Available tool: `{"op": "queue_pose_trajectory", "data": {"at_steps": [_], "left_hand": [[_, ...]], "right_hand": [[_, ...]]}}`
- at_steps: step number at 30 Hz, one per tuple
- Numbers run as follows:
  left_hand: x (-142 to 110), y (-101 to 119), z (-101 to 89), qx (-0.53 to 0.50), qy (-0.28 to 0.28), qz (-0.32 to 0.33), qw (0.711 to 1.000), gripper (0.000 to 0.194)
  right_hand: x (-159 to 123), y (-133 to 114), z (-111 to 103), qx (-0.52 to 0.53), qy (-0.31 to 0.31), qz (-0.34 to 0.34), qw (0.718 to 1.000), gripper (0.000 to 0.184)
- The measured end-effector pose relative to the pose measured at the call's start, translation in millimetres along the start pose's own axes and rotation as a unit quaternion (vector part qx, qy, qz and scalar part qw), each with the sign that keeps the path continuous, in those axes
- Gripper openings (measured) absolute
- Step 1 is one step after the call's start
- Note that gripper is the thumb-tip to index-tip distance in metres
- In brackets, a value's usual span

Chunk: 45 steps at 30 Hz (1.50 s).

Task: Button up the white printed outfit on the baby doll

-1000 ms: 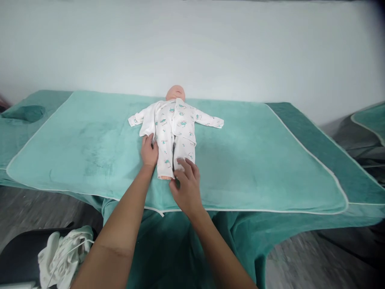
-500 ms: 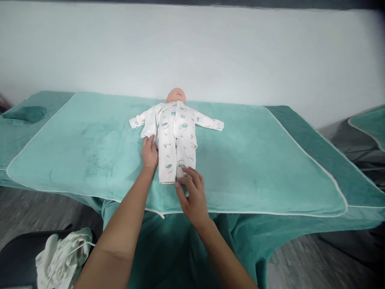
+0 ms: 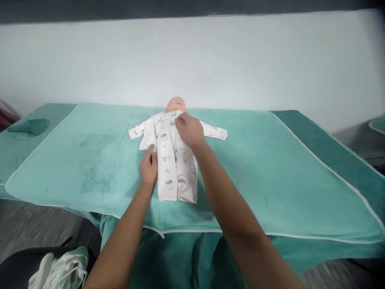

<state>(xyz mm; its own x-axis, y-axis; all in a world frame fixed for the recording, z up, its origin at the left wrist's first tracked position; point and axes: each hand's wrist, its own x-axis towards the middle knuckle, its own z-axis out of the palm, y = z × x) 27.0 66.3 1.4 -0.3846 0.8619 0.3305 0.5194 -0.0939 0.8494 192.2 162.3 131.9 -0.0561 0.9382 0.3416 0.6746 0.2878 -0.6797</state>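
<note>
Green-covered bed point(image 3: 315, 136), paler white-edged sheet point(image 3: 255, 172) spread over it, clothed doll point(image 3: 167, 168) lying on top

My right hand point(image 3: 190, 129) has left the cuff end of the right-hand trouser leg point(image 3: 187, 180) and come up to the doll's chest at the upper centre of the frame; its fingers, spread and half open before, are now curled in toward the thumb just below the doll's head point(image 3: 176, 104), and whether they pinch cloth I cannot tell; my hand now hides much of the jacket's right front panel point(image 3: 181, 143), while that leg's cuff has come into sight; my view has tilted up, so a dark band point(image 3: 192, 9) has thickened along the top edge.
</note>
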Motion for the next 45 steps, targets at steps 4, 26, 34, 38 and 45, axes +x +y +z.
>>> {"op": "queue_pose_trajectory", "data": {"at_steps": [4, 26, 34, 38, 45], "left_hand": [[1, 0, -0.3, 0.011, -0.002, 0.007, 1.000, 0.044], [43, 73, -8.8, 0.074, -0.105, 0.429, 0.894, 0.033], [124, 95, 19.6, -0.053, -0.002, 0.118, 0.992, 0.020], [182, 96, 63.6, 0.031, -0.054, 0.066, 0.996, 0.024], [190, 91, 85.2, 0.010, -0.133, 0.040, 0.990, 0.021]], "right_hand": [[31, 14, 28, -0.062, 0.008, 0.035, 0.997, 0.018], [63, 76, 24, 0.281, 0.063, 0.077, 0.955, 0.012], [61, 76, 33, 0.232, 0.048, 0.005, 0.971, 0.018], [61, 77, 33, 0.211, 0.024, -0.012, 0.977, 0.024], [62, 77, 28, 0.216, 0.003, 0.037, 0.976, 0.020]]}}
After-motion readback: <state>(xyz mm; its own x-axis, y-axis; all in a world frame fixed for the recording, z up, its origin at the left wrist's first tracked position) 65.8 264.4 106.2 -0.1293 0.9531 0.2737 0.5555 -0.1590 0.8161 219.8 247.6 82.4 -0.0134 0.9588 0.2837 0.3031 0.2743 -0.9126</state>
